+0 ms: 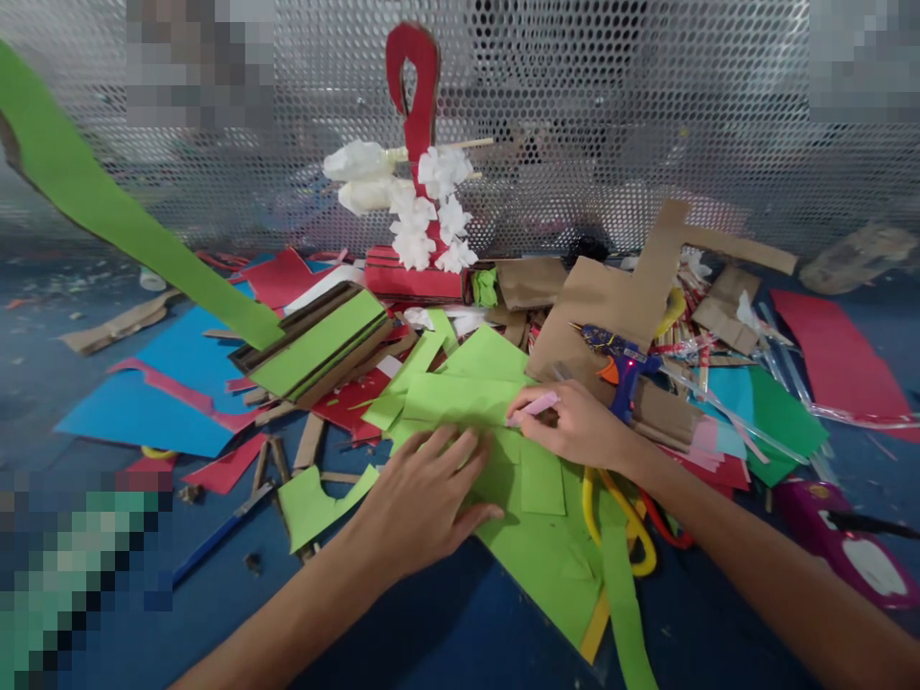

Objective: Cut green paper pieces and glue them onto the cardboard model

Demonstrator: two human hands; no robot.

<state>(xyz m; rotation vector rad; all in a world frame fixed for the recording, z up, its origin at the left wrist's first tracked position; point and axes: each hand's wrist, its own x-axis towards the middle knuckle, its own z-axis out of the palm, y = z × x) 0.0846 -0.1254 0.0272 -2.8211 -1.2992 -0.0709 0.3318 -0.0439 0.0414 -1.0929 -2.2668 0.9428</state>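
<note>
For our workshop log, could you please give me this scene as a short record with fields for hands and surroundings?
Left hand: spread on light green paper sheets
Right hand: gripping a slim pink stick-shaped tool over those sheets
Behind: upright red cardboard hook-shaped piece bearing white crumpled-paper tufts
Right side: blue glue gun with orange trigger, lying over brown cardboard
Left side: flat blue paper

craft workspace: glue gun [638,364], cardboard [575,311], green paper [542,561]
</note>
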